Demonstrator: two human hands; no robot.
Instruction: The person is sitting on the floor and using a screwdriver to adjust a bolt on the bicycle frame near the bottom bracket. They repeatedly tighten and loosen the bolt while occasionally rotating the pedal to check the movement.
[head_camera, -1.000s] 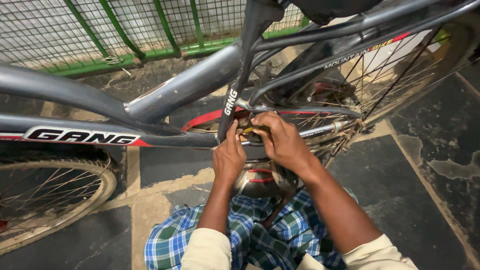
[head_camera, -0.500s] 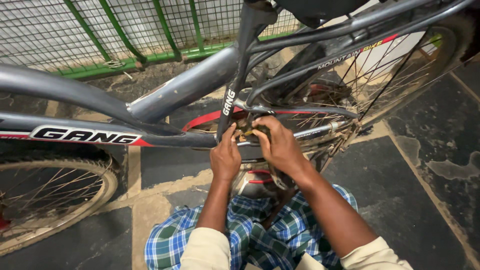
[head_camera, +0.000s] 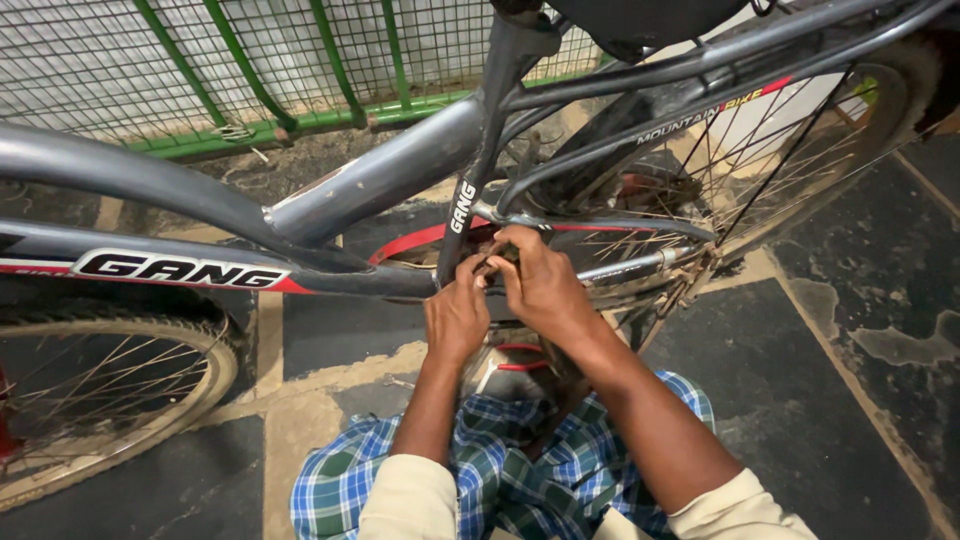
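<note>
A grey bicycle frame (head_camera: 380, 180) crosses the view, its seat tube (head_camera: 478, 170) running down to the bottom bracket. My left hand (head_camera: 455, 318) and my right hand (head_camera: 540, 282) meet at the foot of that tube, fingers curled around a small part (head_camera: 490, 266) by the crank. The part is mostly hidden by my fingers, so I cannot tell what it is. Both hands touch the frame there. My lap in blue and green checked cloth (head_camera: 500, 470) lies below them.
The rear wheel (head_camera: 760, 170) with spokes stands at the right, the front wheel (head_camera: 110, 390) at the lower left. A green mesh fence (head_camera: 250, 70) runs along the back. The floor is dark stone slabs (head_camera: 840, 400) with sandy joints.
Both hands have shifted slightly up and right at the base of the seat tube, fingers working on the same small part. The bicycle has not moved.
</note>
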